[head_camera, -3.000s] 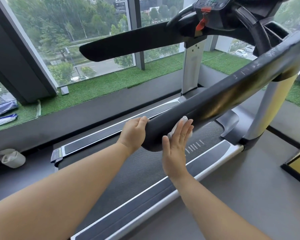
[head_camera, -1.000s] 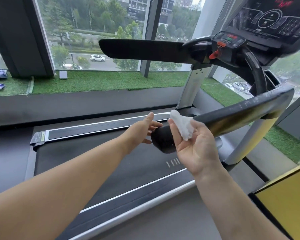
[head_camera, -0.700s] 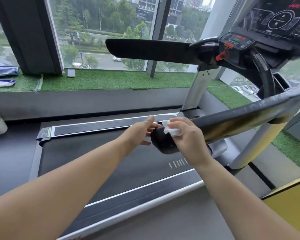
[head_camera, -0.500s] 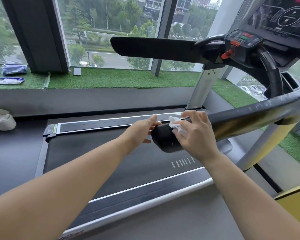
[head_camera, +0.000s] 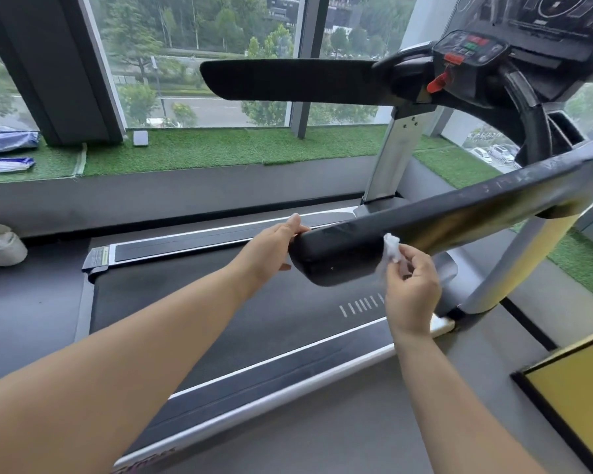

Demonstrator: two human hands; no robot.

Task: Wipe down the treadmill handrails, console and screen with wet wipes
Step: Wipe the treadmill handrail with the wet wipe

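A white round tub (head_camera: 2,246) is seen at the left on the dark floor, tilted, with its lid flipped up; what it holds cannot be made out. Two flat blue-and-white soft packs (head_camera: 12,142) (head_camera: 7,164) are laid one behind the other on the green artificial-turf ledge (head_camera: 220,148) under the window, both closed. One small grey block (head_camera: 140,137) is set further along the same ledge. Two handrails are counted on the treadmill: the black padded near handrail (head_camera: 425,230) and the black padded far handrail (head_camera: 288,80), with the dark running belt (head_camera: 254,302) between and below them. One crumpled white wet wipe (head_camera: 391,249) is pinched between the thumb and curled fingertips of the right hand (head_camera: 411,285) and is pressed against the side face of the near handrail, close to its rounded free end. That end is held by the left hand (head_camera: 274,248), with the thumb laid over the top and the fingers curled beneath. The black console (head_camera: 469,53) with its coloured buttons is mounted at the upper right, a red clip (head_camera: 439,82) is hung just below it, and the edge of the dark screen (head_camera: 545,12) is cut off by the top of the view. One yellow panel with a black frame (head_camera: 579,388) is seen at the lower right.
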